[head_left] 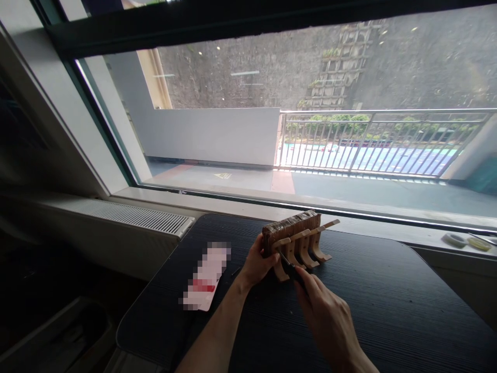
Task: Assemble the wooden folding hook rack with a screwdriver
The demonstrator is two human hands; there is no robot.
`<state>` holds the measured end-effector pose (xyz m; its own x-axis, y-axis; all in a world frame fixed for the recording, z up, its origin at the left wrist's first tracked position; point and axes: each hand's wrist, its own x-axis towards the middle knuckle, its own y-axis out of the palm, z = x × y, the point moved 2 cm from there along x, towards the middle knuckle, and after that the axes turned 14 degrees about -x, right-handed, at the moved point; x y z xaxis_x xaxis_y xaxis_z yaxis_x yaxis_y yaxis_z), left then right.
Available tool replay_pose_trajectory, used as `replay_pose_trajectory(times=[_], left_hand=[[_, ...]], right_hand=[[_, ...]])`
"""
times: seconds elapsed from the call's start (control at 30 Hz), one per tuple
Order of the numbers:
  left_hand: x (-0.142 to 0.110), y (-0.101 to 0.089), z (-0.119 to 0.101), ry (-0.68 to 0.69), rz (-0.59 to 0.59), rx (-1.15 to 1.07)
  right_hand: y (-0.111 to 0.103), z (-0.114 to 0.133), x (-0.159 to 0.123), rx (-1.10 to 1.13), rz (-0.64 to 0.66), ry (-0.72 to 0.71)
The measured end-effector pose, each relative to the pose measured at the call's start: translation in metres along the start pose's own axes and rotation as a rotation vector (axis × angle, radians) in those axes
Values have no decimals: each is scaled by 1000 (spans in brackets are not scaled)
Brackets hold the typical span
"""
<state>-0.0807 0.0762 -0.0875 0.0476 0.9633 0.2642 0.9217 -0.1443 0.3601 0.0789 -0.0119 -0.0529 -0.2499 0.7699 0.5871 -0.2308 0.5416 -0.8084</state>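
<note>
Four pale, curved wooden pieces (305,255) are already lining a brown rectangular block (293,225) near the far edge of the black wood-grain bench (388,311); assembly is looking well along, remaining steps being unclear; the left hand (257,267) is clasping the block's near end; the right hand (326,311) is tightly gripping a slim black-handled tool (294,272); a flat pink pixelated item (207,277) is showing no legible writing

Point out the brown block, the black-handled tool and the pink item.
Brown block (293,229): head view, on its near side.
Black-handled tool (292,271): head view, on its handle.
Pink item (205,277): head view, middle of its top.
</note>
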Motion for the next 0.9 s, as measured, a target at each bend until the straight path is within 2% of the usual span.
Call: replay_pose_trajectory(times=[0.2,0.27,0.37,0.43,0.5,0.7,0.8,0.9], left_hand=[[0,-1,0,-20,-3,-5],[1,0,0,-19,7,-8],[0,1,0,-5,13,-3],[0,1,1,6,8,3],[0,0,1,15,5,11],[1,0,1,25,5,19],[0,0,0,22,-2,9],[0,1,-1,15,-3,-8]], right_hand=[[7,-9,4,462,311,340],[7,-10,7,558,371,387],[7,-10,7,528,398,396],[5,-9,5,422,370,359],[1,-8,2,288,289,295],[-8,2,1,-26,-14,-69],[-7,5,5,-126,-91,-118],[-5,6,7,-150,-84,-108]])
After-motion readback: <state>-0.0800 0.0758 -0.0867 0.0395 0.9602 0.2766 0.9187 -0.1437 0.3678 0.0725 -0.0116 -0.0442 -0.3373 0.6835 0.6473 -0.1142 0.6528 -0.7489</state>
